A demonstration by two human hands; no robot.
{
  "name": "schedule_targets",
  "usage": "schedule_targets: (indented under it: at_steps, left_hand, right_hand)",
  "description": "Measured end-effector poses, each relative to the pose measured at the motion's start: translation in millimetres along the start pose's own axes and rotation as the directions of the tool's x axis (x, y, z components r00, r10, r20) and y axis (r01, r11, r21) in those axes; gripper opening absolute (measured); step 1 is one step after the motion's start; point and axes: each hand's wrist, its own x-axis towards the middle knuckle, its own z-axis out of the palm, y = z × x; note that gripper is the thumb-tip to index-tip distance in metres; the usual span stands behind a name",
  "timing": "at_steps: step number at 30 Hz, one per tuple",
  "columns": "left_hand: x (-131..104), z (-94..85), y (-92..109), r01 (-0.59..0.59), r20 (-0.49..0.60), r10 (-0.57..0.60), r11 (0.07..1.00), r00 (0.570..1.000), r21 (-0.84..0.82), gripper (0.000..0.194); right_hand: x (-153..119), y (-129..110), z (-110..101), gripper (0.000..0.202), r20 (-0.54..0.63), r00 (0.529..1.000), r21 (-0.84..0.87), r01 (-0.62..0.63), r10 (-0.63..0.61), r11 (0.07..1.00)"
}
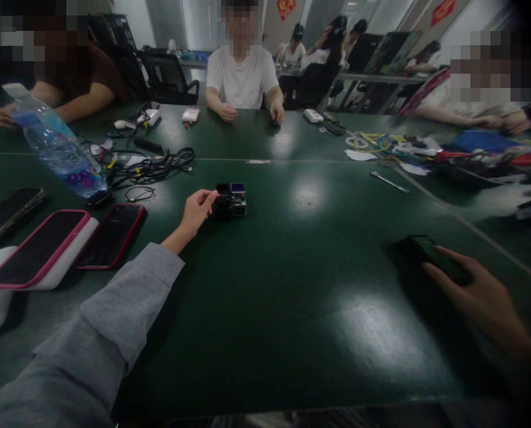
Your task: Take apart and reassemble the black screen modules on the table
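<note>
My left hand [198,209] reaches to the middle of the table, its thumb and fingers pinched at the left edge of a small black electronic module [223,201]. Right beside that module is a small circuit board [239,205] with a little blue screen [238,188]. At the right, my right hand [483,294] is wrapped round a dark rectangular object [443,260] with a greenish top. It is blurred, so its kind does not show, and I cannot tell whether it touches the table.
Phones [113,238], a tilted water bottle [62,145] and tangled black cables [158,166] lie left on the green table [283,333]. A wrench [389,182] and a pile of cables [465,154] are at the right. A person [242,77] sits opposite; others sit at both sides.
</note>
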Motion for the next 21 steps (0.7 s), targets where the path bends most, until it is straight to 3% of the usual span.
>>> schedule_targets:
  at_steps: [2,4,5,8,11,14,17,19,21]
  left_hand:
    - [0,0.0,0,-0.005,-0.004,0.005,1.000,1.000,0.001,0.016]
    - [1,-0.3,-1,-0.009,0.000,0.009,1.000,1.000,-0.003,0.017]
    - [1,-0.5,-1,-0.009,0.002,0.009,1.000,1.000,-0.005,0.017]
    - [0,-1.1,-1,-0.008,0.000,0.008,1.000,1.000,0.002,0.019]
    - [0,-1.1,-1,-0.016,-0.003,0.016,1.000,1.000,0.004,0.021]
    - [0,0.0,0,-0.012,0.006,0.012,1.000,1.000,0.000,0.021]
    - [0,1.2,1,-0.012,0.012,0.012,1.000,1.000,0.006,0.021]
    - [0,1.7,0,-0.018,0.017,0.017,1.000,1.000,0.007,0.021]
    - [1,1.7,-1,-0.027,0.021,0.027,1.000,0.999,0.009,0.021]
  right_hand:
    - [5,-58,12,0.065,0.145,0.986,0.110,0.060,-0.076,0.992]
    - [9,-122,27,0.059,0.247,0.918,0.304,0.230,-0.309,0.925]
    - [10,-155,34,0.057,0.274,0.863,0.391,0.304,-0.425,0.869]
    - [9,-241,57,0.048,0.302,0.708,0.617,0.365,-0.638,0.697]
    - [5,-303,77,0.035,0.265,0.620,0.756,0.342,-0.738,0.558]
    - [4,-336,90,0.031,0.237,0.582,0.828,0.297,-0.778,0.475]
    - [5,-350,96,0.031,0.256,0.577,0.873,0.207,-0.775,0.442]
    - [7,-355,100,0.032,0.243,0.608,0.903,0.143,-0.756,0.406]
    - [11,-356,106,0.033,0.180,0.690,0.922,0.129,-0.701,0.364]
